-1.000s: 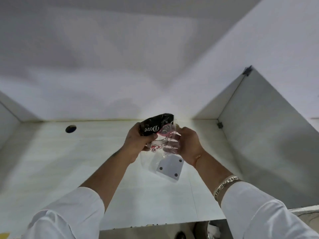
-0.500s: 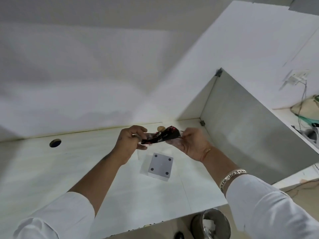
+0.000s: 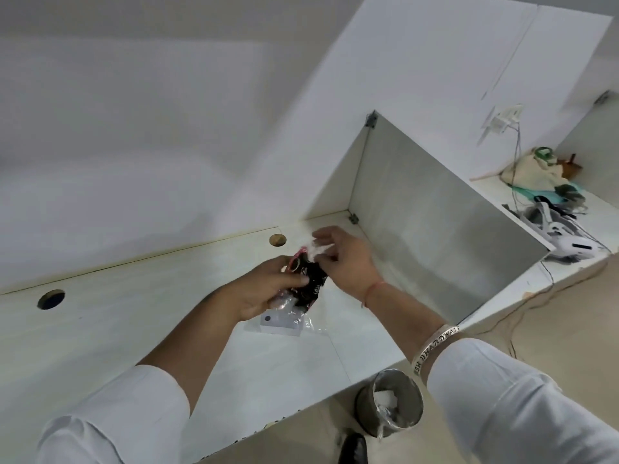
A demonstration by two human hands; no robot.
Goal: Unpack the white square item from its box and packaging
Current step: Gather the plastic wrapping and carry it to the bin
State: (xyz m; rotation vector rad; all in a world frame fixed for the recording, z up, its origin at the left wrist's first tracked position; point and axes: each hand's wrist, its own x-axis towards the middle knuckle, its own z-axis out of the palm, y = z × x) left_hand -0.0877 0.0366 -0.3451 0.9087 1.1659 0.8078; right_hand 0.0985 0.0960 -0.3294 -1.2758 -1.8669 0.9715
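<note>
White square item (image 3: 279,324) (dark-dotted) in plastic

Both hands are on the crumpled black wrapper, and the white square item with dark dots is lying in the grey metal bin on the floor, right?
Not quite. The head view shows the white square item lying on the pale countertop, on clear plastic beneath the left hand, not in the grey metal bin. The right hand and left hand do hold the crumpled black wrapper.
</note>
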